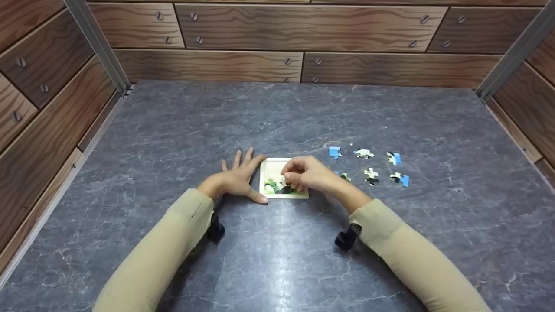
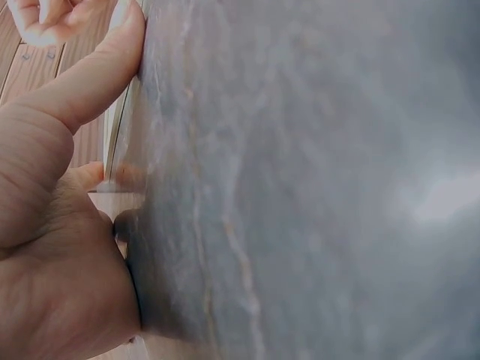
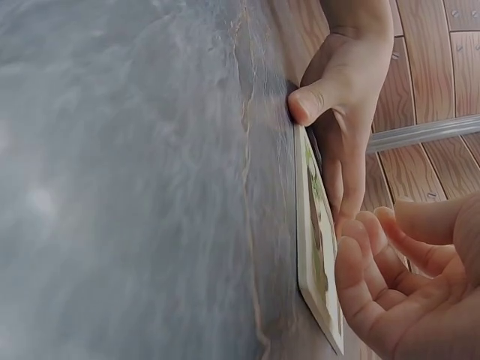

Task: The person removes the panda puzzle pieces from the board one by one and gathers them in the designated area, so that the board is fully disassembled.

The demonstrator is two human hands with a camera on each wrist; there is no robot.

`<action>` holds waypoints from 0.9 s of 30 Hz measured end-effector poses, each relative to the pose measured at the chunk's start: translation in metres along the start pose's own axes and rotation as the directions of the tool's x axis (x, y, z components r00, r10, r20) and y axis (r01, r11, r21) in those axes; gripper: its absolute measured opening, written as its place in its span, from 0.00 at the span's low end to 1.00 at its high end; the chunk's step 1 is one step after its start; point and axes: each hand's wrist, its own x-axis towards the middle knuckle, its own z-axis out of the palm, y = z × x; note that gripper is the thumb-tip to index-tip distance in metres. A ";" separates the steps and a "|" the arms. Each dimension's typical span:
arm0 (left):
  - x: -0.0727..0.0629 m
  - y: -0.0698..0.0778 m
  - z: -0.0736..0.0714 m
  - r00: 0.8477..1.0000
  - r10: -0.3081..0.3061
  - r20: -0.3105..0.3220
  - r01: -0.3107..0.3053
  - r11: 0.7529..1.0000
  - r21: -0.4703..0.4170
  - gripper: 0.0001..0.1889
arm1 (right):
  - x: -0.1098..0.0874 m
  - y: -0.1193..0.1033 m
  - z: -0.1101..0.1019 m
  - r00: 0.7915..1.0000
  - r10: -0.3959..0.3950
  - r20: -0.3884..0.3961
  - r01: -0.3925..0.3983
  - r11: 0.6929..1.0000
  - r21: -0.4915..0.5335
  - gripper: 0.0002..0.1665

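Note:
A small square puzzle tray (image 1: 284,196) with a pale rim lies on the table, holding green, white and black picture pieces (image 1: 272,186) along its near part. My left hand (image 1: 236,178) lies at the tray's left side with fingers spread, its thumb and a fingertip touching the near and far left corners. Over the tray's right half is my right hand (image 1: 308,173), fingers bent, with thumb tip and forefinger tip close together. In the right wrist view no piece shows between those fingertips (image 3: 351,259). The right hand hides part of the tray.
Right of the tray, several loose jigsaw pieces lie in two rough rows, among them a blue corner piece (image 1: 334,151), a pale piece (image 1: 363,153) and a blue-and-black piece (image 1: 399,179). My right forearm partly covers one piece (image 1: 344,176). Wood-patterned walls (image 1: 243,26) surround the grey marbled tabletop (image 1: 208,117).

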 end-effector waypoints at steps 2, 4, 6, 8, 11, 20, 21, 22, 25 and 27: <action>-0.001 0.000 0.000 1.000 0.001 0.001 -0.001 1.000 -0.002 0.62 | 0.003 -0.001 0.003 1.000 0.013 0.003 -0.013 1.000 0.011 0.10; -0.001 0.001 0.000 1.000 -0.001 0.004 0.001 1.000 -0.002 0.62 | 0.006 -0.002 0.007 1.000 0.029 0.004 -0.029 0.999 0.032 0.10; 0.000 0.001 0.000 1.000 -0.002 0.006 0.002 1.000 0.002 0.62 | 0.009 -0.002 0.009 0.999 0.042 0.003 -0.042 0.998 0.049 0.10; 0.000 0.002 0.000 1.000 -0.007 0.009 0.007 1.000 0.006 0.62 | 0.011 -0.002 0.011 0.999 0.049 0.004 -0.049 0.998 0.046 0.09; 0.001 0.002 0.000 1.000 -0.009 0.009 0.009 1.000 0.011 0.62 | 0.014 -0.001 0.013 0.998 0.059 0.014 -0.059 0.998 -0.015 0.08; 0.000 0.001 -0.001 1.000 -0.008 0.009 0.008 1.000 0.004 0.62 | 0.018 -0.003 0.021 0.997 0.060 0.045 -0.051 0.983 -0.175 0.08; 0.000 0.000 0.000 1.000 -0.007 0.009 0.007 1.000 0.004 0.62 | 0.018 -0.003 0.022 0.997 0.058 0.042 -0.050 0.982 -0.181 0.08; 0.000 0.000 0.000 1.000 -0.006 0.008 0.006 1.000 0.005 0.62 | 0.019 -0.003 0.022 0.997 0.059 0.040 -0.051 0.981 -0.186 0.08; 0.000 0.001 0.000 1.000 -0.009 0.007 0.009 1.000 0.006 0.62 | 0.020 -0.004 0.024 0.997 0.061 0.043 -0.051 0.978 -0.201 0.08; -0.001 0.001 0.000 1.000 -0.008 0.006 0.008 1.000 0.004 0.62 | 0.020 -0.005 0.025 0.997 0.062 0.052 -0.049 0.976 -0.212 0.08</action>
